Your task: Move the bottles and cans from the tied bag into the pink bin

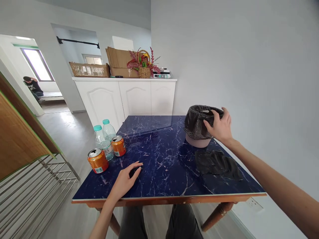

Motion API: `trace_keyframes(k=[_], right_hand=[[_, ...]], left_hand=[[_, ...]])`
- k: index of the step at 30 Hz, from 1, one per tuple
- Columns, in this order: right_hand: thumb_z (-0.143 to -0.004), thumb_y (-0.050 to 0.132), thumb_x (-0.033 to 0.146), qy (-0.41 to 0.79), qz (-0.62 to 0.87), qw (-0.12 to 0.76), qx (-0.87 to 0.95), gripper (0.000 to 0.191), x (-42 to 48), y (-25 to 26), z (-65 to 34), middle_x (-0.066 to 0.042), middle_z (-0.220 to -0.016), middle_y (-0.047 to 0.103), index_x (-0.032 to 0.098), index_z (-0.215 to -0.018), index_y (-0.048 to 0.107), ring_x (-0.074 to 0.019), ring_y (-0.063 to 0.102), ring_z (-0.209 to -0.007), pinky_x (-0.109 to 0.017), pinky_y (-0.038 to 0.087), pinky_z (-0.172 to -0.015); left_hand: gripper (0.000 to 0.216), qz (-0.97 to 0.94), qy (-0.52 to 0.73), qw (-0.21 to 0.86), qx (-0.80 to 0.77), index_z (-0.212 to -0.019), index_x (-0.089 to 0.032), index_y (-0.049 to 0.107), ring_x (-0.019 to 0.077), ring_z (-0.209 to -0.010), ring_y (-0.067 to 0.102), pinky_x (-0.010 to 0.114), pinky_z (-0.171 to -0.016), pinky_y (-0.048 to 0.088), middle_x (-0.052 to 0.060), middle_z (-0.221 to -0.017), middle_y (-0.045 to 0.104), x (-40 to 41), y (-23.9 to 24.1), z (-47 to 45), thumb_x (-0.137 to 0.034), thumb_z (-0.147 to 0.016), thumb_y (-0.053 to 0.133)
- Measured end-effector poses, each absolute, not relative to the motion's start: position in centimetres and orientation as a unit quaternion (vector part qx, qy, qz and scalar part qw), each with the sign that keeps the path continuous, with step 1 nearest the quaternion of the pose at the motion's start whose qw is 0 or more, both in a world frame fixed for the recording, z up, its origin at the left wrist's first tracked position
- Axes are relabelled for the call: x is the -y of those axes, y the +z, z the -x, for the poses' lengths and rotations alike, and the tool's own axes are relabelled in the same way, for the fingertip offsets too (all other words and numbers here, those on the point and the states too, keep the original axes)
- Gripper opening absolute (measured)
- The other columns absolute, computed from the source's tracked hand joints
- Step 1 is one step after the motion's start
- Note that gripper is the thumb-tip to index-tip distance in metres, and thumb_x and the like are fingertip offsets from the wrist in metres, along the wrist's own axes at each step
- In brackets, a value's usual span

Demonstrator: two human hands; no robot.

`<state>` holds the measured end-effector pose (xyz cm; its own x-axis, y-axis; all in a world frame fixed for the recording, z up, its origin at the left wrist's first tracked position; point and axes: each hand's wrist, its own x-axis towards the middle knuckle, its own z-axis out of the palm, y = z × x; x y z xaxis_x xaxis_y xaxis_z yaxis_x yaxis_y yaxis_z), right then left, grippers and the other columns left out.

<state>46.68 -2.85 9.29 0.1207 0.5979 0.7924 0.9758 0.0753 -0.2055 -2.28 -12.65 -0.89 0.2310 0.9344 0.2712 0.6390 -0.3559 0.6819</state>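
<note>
Right hand (pixel 219 127): grip closed on the lined bin (pixel 199 127) rim. Left hand (pixel 126 181): flat on surface (pixel 161 159), grip wide, near cans (pixel 98 161).

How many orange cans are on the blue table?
2. One orange metal drink can stands near the table's left front edge; the other orange can stands just behind it, beside the two clear plastic water bottles. None looks hidden.

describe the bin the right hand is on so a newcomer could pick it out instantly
On the dark blue marble-patterned table, look to the far right corner by the grey wall. There stands a small round pinkish bin, with the right hand gripping its rim. It alone wears a black plastic liner; another black bag lies flat beside it.
</note>
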Motion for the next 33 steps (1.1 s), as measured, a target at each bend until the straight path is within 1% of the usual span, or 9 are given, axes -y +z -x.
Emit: trace_keyframes(k=[3, 6, 10, 12, 14, 22, 26, 30, 33], right_hand=[[-0.097, 0.057, 0.064, -0.173, 0.676, 0.392, 0.599, 0.075, 1.9, 8.8, -47.7, -0.028, -0.169, 0.008, 0.021, -0.155, 0.039, -0.0586, 0.019, -0.156, -0.082, 0.033, -0.110], [-0.094, 0.057, 0.070, -0.113, 0.677, 0.421, 0.594, 0.073, 1.4, 8.0, -47.8, -0.026, -0.169, -0.001, 0.021, -0.148, 0.044, -0.0573, 0.014, -0.158, -0.075, 0.036, -0.114], [-0.091, 0.061, 0.072, -0.078, 0.675, 0.458, 0.573, 0.073, 0.8, 7.3, -47.5, -0.029, -0.169, -0.006, 0.018, -0.138, 0.044, -0.0567, 0.034, -0.152, -0.068, 0.041, -0.114], [-0.089, 0.062, 0.072, -0.075, 0.674, 0.467, 0.567, 0.074, 0.6, 7.2, -47.2, -0.030, -0.169, -0.005, 0.019, -0.136, 0.042, -0.0551, 0.042, -0.147, -0.068, 0.042, -0.113], [-0.089, 0.063, 0.072, -0.069, 0.666, 0.472, 0.574, 0.074, 0.5, 7.4, -46.7, -0.031, -0.168, -0.002, 0.019, -0.134, 0.040, -0.0535, 0.042, -0.148, -0.067, 0.042, -0.115], [-0.091, 0.058, 0.077, -0.011, 0.600, 0.463, 0.652, 0.071, 1.8, 9.0, -42.5, -0.028, -0.161, 0.010, 0.020, -0.126, 0.038, -0.0449, 0.012, -0.164, -0.058, 0.032, -0.127], [-0.094, 0.058, 0.075, 0.020, 0.569, 0.440, 0.695, 0.063, 3.9, 9.9, -39.4, -0.023, -0.161, 0.008, 0.024, -0.124, 0.037, -0.0418, 0.011, -0.165, -0.056, 0.039, -0.125], [-0.100, 0.054, 0.066, 0.058, 0.543, 0.417, 0.726, 0.048, 7.1, 10.9, -35.9, -0.021, -0.163, 0.008, 0.026, -0.120, 0.038, -0.0422, 0.005, -0.166, -0.056, 0.054, -0.112], [-0.104, 0.053, 0.058, 0.064, 0.520, 0.431, 0.735, 0.039, 9.6, 11.3, -33.3, -0.021, -0.164, 0.011, 0.026, -0.120, 0.040, -0.0416, 0.009, -0.166, -0.058, 0.051, -0.116]], left_hand=[[0.045, -0.753, 0.336, 0.224, -0.519, -0.132, -0.029, 0.075, 0.0330, -0.136, 0.066, 0.041, -0.100, 0.062, 0.006, -0.147, 0.070, 12.7, -1.0, 2.4, -0.055, -0.103, 0.053], [0.044, -0.753, 0.337, 0.226, -0.518, -0.132, -0.029, 0.075, 0.0330, -0.137, 0.066, 0.042, -0.101, 0.061, 0.006, -0.147, 0.070, 12.7, -1.0, 2.5, -0.054, -0.103, 0.053], [0.045, -0.753, 0.337, 0.230, -0.517, -0.132, -0.029, 0.075, 0.0331, -0.137, 0.065, 0.041, -0.099, 0.062, 0.006, -0.147, 0.070, 12.8, -1.0, 2.5, -0.054, -0.103, 0.053], [0.045, -0.751, 0.336, 0.233, -0.519, -0.132, -0.028, 0.075, 0.0335, -0.138, 0.065, 0.041, -0.099, 0.062, 0.007, -0.147, 0.070, 12.9, -0.9, 2.5, -0.055, -0.103, 0.053], [0.045, -0.749, 0.333, 0.236, -0.522, -0.132, -0.028, 0.075, 0.0336, -0.139, 0.064, 0.042, -0.100, 0.061, 0.007, -0.148, 0.069, 12.9, -0.8, 2.5, -0.055, -0.103, 0.053], [0.044, -0.746, 0.333, 0.238, -0.525, -0.132, -0.029, 0.075, 0.0333, -0.138, 0.064, 0.044, -0.105, 0.059, 0.006, -0.148, 0.069, 12.9, -1.0, 2.5, -0.055, -0.104, 0.052], [0.045, -0.747, 0.334, 0.237, -0.524, -0.131, -0.028, 0.076, 0.0340, -0.138, 0.065, 0.045, -0.103, 0.061, 0.007, -0.147, 0.070, 12.9, -0.8, 2.4, -0.055, -0.104, 0.052], [0.043, -0.748, 0.330, 0.236, -0.525, -0.131, -0.029, 0.076, 0.0334, -0.139, 0.064, 0.042, -0.100, 0.063, 0.006, -0.147, 0.070, 12.9, -0.5, 2.3, -0.054, -0.104, 0.053], [0.042, -0.749, 0.333, 0.226, -0.526, -0.130, -0.029, 0.076, 0.0324, -0.138, 0.065, 0.041, -0.098, 0.064, 0.006, -0.144, 0.072, 12.8, -0.4, 2.3, -0.053, -0.103, 0.054]])
